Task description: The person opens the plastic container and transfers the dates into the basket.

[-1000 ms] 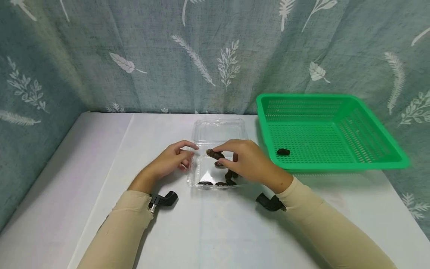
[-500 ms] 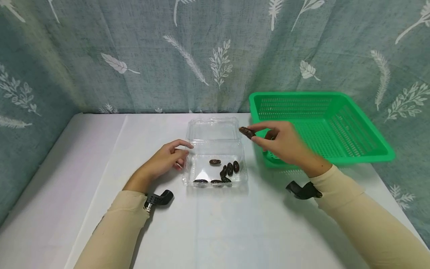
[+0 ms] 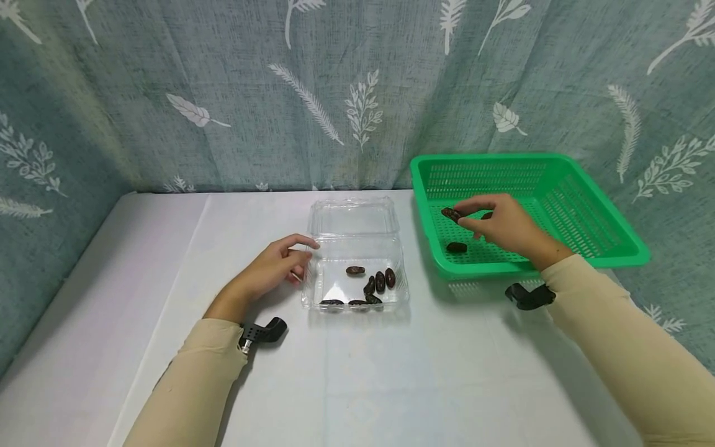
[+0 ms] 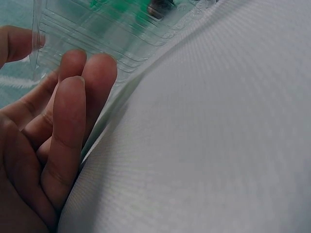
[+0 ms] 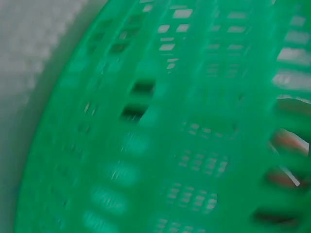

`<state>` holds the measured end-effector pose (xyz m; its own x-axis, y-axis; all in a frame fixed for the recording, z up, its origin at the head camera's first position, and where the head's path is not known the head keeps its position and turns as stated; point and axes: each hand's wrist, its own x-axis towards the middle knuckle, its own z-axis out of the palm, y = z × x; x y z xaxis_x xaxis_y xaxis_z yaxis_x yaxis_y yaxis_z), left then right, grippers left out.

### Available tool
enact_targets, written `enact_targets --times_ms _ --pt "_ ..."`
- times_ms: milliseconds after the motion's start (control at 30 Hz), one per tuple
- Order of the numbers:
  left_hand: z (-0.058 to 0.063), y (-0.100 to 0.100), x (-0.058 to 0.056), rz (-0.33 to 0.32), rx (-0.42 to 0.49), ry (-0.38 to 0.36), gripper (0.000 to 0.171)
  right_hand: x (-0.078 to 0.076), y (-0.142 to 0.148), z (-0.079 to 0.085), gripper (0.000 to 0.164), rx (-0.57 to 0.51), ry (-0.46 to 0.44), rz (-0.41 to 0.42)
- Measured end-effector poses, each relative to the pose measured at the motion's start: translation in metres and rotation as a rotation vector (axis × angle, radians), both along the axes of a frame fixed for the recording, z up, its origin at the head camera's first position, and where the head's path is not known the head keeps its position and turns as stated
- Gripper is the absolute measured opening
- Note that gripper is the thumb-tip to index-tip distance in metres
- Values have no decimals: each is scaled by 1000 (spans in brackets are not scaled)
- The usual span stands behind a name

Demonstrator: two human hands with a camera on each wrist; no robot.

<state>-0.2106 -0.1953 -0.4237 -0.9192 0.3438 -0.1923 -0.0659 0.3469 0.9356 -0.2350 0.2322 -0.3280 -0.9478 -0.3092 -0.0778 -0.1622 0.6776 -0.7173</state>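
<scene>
My right hand [image 3: 499, 223], over the green basket [image 3: 558, 270], pinches a dark brown date [image 3: 451, 215] between thumb and index finger. Another dark piece [image 3: 487, 216], probably a second date, shows among its other fingers. Below, one date [image 3: 456, 248] lies on the basket floor. My left hand [image 3: 274, 267] rests at the left side of a clear plastic clamshell box [image 3: 329, 279], fingers loosely bent and grasping nothing. Several dates [image 3: 380, 282] lie inside the box, whose lid [image 3: 353, 217] is folded back. The right wrist view is blurred, mostly basket wall [image 5: 160, 145], with fingers [image 5: 289, 141] showing through.
A white cloth [image 3: 357, 372] covers the table. Behind it hangs a grey-green leaf-patterned curtain [image 3: 251, 124]. The basket stands to the right of the box, near the table's back right. Black wrist mounts [image 3: 265, 330] stick out from both sleeves.
My right hand has carried the pinched date up out of the clear box and rightward to above the basket. My left hand keeps its place by the box. The view has shifted slightly.
</scene>
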Motion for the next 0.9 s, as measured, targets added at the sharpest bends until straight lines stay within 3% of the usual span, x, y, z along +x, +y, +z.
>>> enact_targets --times_ms 267,900 --pt "-2 -1 1 4 -7 -11 33 -13 11 -10 35 168 -63 40" --pt "0 1 -1 0 -10 -8 33 -20 12 -21 33 325 -68 142"
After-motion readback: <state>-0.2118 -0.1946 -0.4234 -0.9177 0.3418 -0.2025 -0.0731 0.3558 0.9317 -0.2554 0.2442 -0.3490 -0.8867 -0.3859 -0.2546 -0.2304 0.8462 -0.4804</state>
